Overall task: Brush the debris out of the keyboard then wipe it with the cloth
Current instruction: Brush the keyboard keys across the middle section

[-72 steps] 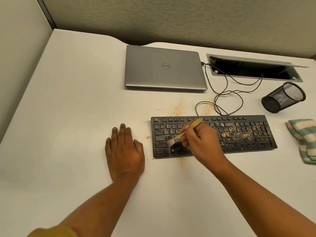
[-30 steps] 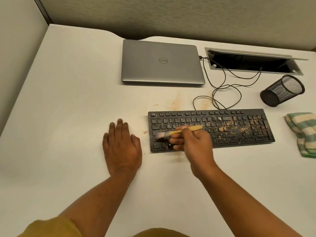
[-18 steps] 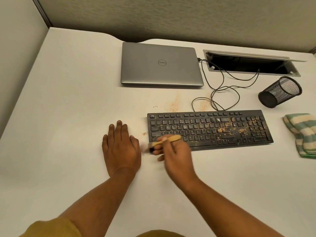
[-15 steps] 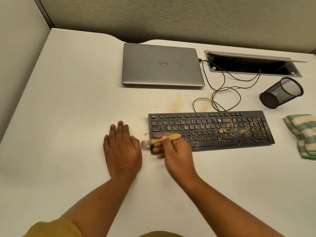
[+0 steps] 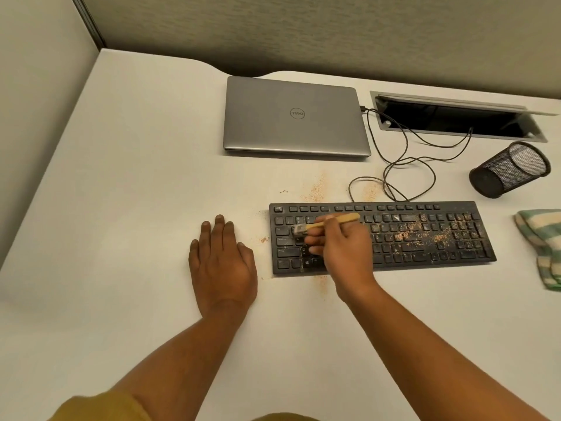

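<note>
A black keyboard [image 5: 425,235] lies on the white desk, with brown debris [image 5: 437,237] scattered over its right half. My right hand [image 5: 340,247] grips a small brush [image 5: 331,222] with a pale wooden handle; its bristles touch the keys on the keyboard's left part. My left hand [image 5: 223,262] rests flat on the desk just left of the keyboard, fingers straight. A green and cream striped cloth [image 5: 543,244] lies bunched at the right edge of the view.
A shut silver laptop [image 5: 294,117] sits behind the keyboard, with a black cable [image 5: 406,165] looping to a desk cable slot [image 5: 455,117]. A black mesh pen cup [image 5: 510,168] lies on its side at the right. Crumbs [image 5: 315,188] dot the desk around the keyboard.
My right hand swept the brush off the keyboard's front left corner, then brought it back up onto the left keys. My left hand has stayed flat in place.
</note>
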`<state>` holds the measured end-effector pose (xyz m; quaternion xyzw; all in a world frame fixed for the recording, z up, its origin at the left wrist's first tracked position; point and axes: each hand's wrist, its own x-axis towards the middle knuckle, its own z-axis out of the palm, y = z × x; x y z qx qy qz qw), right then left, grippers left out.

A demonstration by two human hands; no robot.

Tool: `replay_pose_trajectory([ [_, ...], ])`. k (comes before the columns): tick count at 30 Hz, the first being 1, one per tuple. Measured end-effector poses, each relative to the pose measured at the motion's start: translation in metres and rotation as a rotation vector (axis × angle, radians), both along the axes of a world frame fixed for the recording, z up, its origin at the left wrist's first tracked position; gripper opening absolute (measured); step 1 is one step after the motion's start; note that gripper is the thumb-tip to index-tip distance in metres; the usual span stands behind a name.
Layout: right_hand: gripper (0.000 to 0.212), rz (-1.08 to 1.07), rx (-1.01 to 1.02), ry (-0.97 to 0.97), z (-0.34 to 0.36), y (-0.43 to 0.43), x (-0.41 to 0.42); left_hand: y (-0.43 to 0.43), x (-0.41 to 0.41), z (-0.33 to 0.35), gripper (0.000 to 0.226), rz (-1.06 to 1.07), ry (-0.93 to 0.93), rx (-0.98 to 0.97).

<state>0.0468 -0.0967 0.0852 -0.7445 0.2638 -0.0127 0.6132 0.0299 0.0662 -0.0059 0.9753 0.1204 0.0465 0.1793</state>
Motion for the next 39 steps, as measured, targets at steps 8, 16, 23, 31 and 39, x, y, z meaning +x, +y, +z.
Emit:
replay_pose_trajectory([
  [8,0.033,-0.05,-0.03,0.0,0.002,-0.007,0.007,0.001,0.0,0.0,0.053,0.001,0.001,-0.002],
  [16,0.031,-0.012,-0.039,-0.023,0.009,-0.009,0.013,0.0,0.0,0.002,0.053,-0.003,0.002,0.0],
  [23,0.032,0.176,-0.201,-0.036,0.007,-0.006,0.007,0.0,0.001,0.002,0.054,-0.003,0.002,-0.003],
  [31,0.032,0.223,-0.039,0.032,0.004,0.007,-0.006,0.0,0.0,0.002,0.054,-0.007,0.014,0.012],
  [39,0.03,0.328,-0.047,0.081,0.001,0.009,-0.01,0.0,0.001,0.002,0.054,-0.005,0.013,0.013],
])
